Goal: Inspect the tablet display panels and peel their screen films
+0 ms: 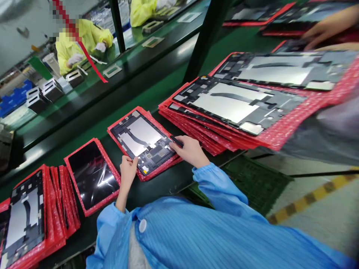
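- Along the dark green surface [126,99], you are leaning over a flat black tablet frame with silver foil panels [143,140], which is lying in a red protective sleeve [123,138] directly in front of your chest.
- Your left hand [128,173] is at the frame's near long edge, and its fingers [131,160] are pinching that edge rather than resting released.
- Your right hand [190,151] is at the frame's right corner, and its fingers [179,144] appear to be gripping a slim black strip [176,141] against the far long edge.
- The frame's long axis is slanting from the upper left down toward your right hand, so your right hand is nearer that lower end, while your left hand is closer to the frame's middle.
- To your left, a glossy black-faced panel in a red border [92,173] is lying flat, and a fanned stack of red-edged frames [24,220] is sitting beyond it.
- To your right, a broad overlapping pile of red-edged frames [238,108] is spreading across the surface.
- Farther off, another person's hand [328,28] is reaching over frames at the upper right, and a person in a yellow smock [84,45] is working beyond a dark upright.
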`<state>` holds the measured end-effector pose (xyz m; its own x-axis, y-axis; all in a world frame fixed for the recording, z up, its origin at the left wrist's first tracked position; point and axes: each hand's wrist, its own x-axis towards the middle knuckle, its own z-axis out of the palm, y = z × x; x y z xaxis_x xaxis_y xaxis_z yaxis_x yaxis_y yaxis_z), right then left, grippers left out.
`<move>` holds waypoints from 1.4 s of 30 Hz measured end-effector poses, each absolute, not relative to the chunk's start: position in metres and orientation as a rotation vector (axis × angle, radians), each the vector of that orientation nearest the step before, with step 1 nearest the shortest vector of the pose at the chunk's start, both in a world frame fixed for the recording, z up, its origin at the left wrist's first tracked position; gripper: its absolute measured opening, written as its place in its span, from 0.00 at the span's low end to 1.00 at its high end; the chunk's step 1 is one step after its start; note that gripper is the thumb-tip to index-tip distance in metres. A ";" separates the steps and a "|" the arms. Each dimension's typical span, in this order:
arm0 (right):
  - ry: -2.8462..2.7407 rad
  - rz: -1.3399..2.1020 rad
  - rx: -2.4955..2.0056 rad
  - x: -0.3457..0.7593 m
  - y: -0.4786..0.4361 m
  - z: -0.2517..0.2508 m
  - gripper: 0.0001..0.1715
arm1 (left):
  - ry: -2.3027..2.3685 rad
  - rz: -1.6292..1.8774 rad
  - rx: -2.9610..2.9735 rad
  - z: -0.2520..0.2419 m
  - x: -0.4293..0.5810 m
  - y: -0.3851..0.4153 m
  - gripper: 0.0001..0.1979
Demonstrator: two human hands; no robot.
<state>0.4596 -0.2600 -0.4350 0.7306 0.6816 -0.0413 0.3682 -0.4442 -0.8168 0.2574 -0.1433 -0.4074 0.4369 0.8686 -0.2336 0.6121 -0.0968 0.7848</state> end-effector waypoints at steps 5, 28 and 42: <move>-0.636 0.688 -1.897 0.464 -0.270 -0.421 0.18 | 1.287 0.326 1.731 -0.406 0.256 -0.140 0.16; -0.345 0.931 -1.060 0.488 -0.236 -0.311 0.20 | 0.810 0.828 0.975 -0.299 0.209 -0.103 0.28; -0.448 1.089 -0.830 0.414 -0.223 -0.327 0.47 | 0.946 0.953 0.979 -0.305 0.222 -0.181 0.13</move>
